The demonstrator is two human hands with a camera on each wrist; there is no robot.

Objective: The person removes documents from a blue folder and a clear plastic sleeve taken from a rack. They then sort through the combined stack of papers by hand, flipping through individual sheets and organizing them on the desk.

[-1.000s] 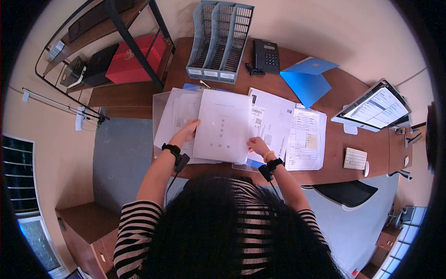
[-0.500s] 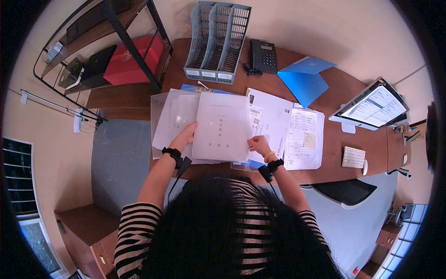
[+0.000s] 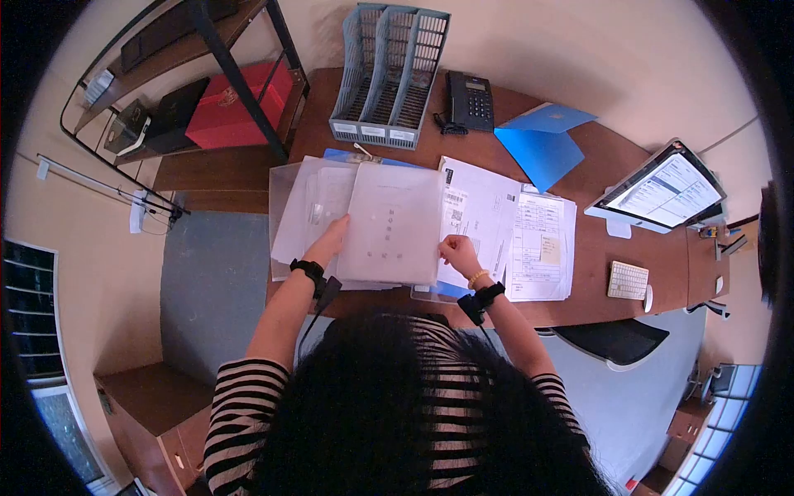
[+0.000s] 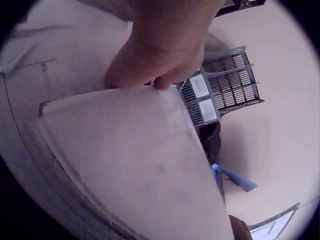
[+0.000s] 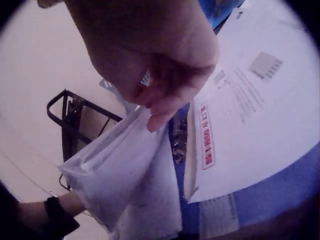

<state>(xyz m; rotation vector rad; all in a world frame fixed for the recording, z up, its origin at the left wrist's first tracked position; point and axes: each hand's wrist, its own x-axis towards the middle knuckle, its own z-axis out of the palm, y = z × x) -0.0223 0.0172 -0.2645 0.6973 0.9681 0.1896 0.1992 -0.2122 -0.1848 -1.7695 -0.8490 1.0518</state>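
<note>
A clear plastic document sleeve (image 3: 390, 194) holds white pages, with printed characters showing faintly through its front. My left hand (image 3: 331, 238) grips the sleeve's left edge. At its right edge, my right hand (image 3: 459, 253) pinches the side with thumb and curled fingers. In the right wrist view the sleeve (image 5: 125, 175) hangs creased below the pinching fingertips. The left wrist view shows the sleeve's broad pale face (image 4: 135, 155) spreading out under the left hand. Beneath it, loose papers (image 3: 294, 211) stick out on the left, partly hidden.
White printed documents (image 3: 488, 211) and a form with a yellow note (image 3: 542, 269) lie to the right. Behind stand a grey file rack (image 3: 385, 99), a black telephone (image 3: 470, 101) and a blue folder (image 3: 542, 153). A monitor (image 3: 662, 194) and keyboard (image 3: 628, 280) are farther right.
The sleeve has shifted slightly left and its printed characters look fainter and more blurred. Both hands keep hold of its edges, with only small movements.
</note>
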